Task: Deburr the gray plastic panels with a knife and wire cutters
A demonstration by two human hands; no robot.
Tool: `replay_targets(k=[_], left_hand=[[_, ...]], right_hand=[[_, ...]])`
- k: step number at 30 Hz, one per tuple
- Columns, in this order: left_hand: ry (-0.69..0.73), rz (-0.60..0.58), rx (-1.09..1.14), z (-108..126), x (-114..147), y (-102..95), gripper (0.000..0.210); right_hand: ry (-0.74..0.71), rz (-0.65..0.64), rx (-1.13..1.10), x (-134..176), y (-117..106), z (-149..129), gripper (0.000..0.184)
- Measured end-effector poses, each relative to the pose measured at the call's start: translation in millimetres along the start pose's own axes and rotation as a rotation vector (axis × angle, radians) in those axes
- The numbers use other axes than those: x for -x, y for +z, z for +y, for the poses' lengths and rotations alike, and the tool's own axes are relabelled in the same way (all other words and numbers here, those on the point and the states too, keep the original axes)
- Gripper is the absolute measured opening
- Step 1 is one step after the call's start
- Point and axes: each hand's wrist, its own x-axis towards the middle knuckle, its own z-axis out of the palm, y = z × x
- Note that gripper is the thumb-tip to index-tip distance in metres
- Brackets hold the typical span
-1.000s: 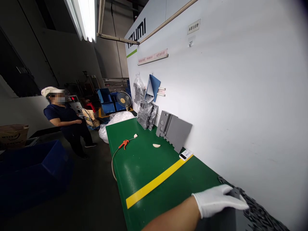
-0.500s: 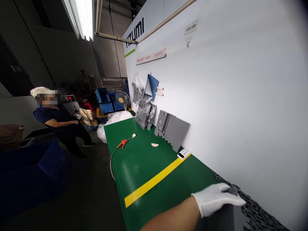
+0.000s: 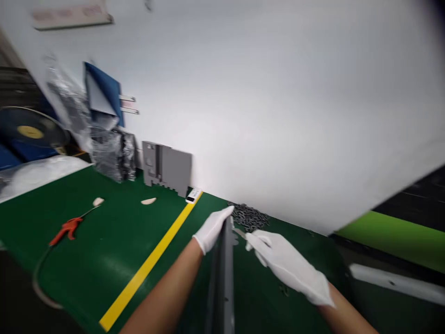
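My left hand [image 3: 212,229], in a white glove, is closed over the far upper edge of a grey plastic panel [image 3: 227,283] that stands on edge, seen nearly end-on. To the right of the panel, my gloved right hand [image 3: 287,262] has its fingers pinched around a thin, flat, blade-like piece [image 3: 239,233], blurred, close to the panel's side. Behind both hands, a heap of small dark hook-shaped plastic parts [image 3: 248,217] lies against the wall. A loose small part [image 3: 284,290] lies below my right hand.
On the green tabletop [image 3: 118,232] are a yellow tape line [image 3: 156,253], an orange air blow gun [image 3: 67,229] with its hose and a pale half-round piece [image 3: 149,201]. Another grey panel [image 3: 174,169] leans on the wall beside a white device [image 3: 193,195] and plastic-wrapped parts [image 3: 111,155].
The view has swung right and the co-worker has left it. My right hand has come into view with the thin piece. My left hand stays on the panel, now held on edge.
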Motion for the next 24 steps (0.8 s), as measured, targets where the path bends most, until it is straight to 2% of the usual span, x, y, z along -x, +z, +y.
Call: replay_targets(k=[3, 8, 13, 18, 24], left_hand=[[-0.033, -0.072, 0.049, -2, -15, -5.9, 0.050], [-0.002, -0.133, 0.100, 1, -17, -9.9, 0.045], [-0.048, -0.175, 0.164, 6, -16, -8.4, 0.040], [-0.060, -0.161, 0.155, 8, -13, -6.5, 0.042], [-0.041, -0.156, 0.118, 10, -10, -6.0, 0.044]], right_hand=[[-0.002, 0.048, 0.168, -25, 0, -10, 0.047], [0.024, 0.118, 0.504, -49, 3, -9, 0.050], [0.019, 0.111, 0.670, -53, -2, -15, 0.062], [0.012, 0.080, 0.836, -53, -2, -21, 0.058], [-0.042, 0.105, 0.914, -51, -1, -22, 0.060]])
